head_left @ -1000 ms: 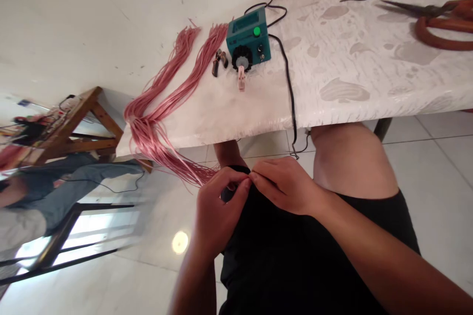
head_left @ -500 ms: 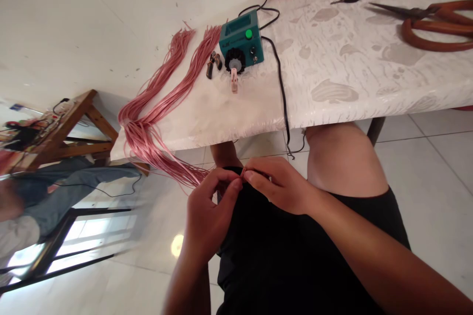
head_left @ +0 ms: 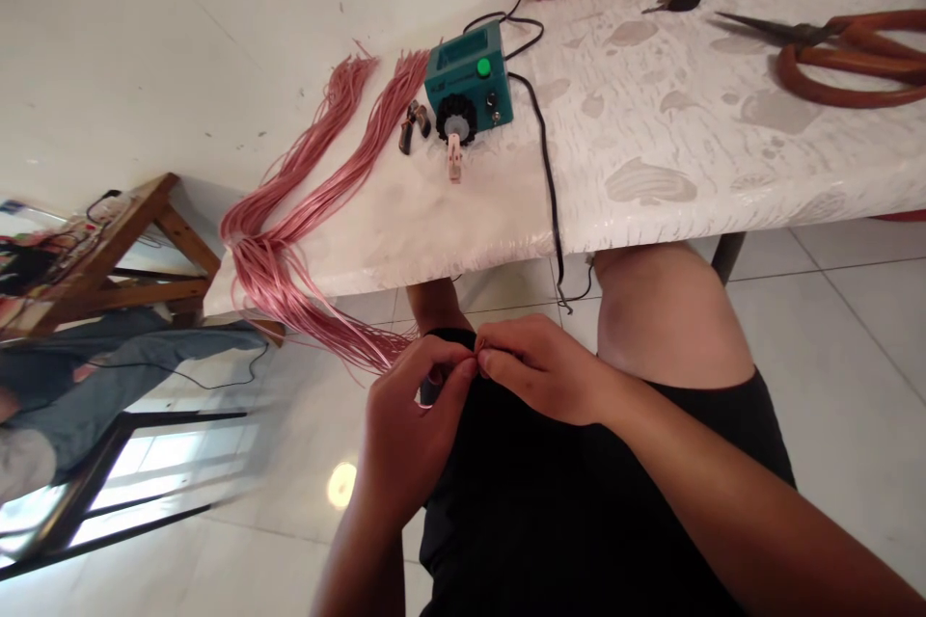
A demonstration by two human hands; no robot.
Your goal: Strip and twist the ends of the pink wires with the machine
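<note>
Table (head_left: 651, 116) stands ahead of the person, knees beneath its near edge. Box (head_left: 468, 82) sits on the table towards the left. A clip (head_left: 409, 123) lies just left of the box, and a cable (head_left: 546, 174) runs along its right and drops over the near edge. Scissors (head_left: 831, 67) lie far right. Strands (head_left: 318, 174) lie left of the box and hang over the near corner down to the lap. There the left hand (head_left: 409, 429) and right hand (head_left: 542, 371) meet, fingertips pinched together on the strand ends. A wooden stand (head_left: 145, 241) is further left, beyond the table.
</note>
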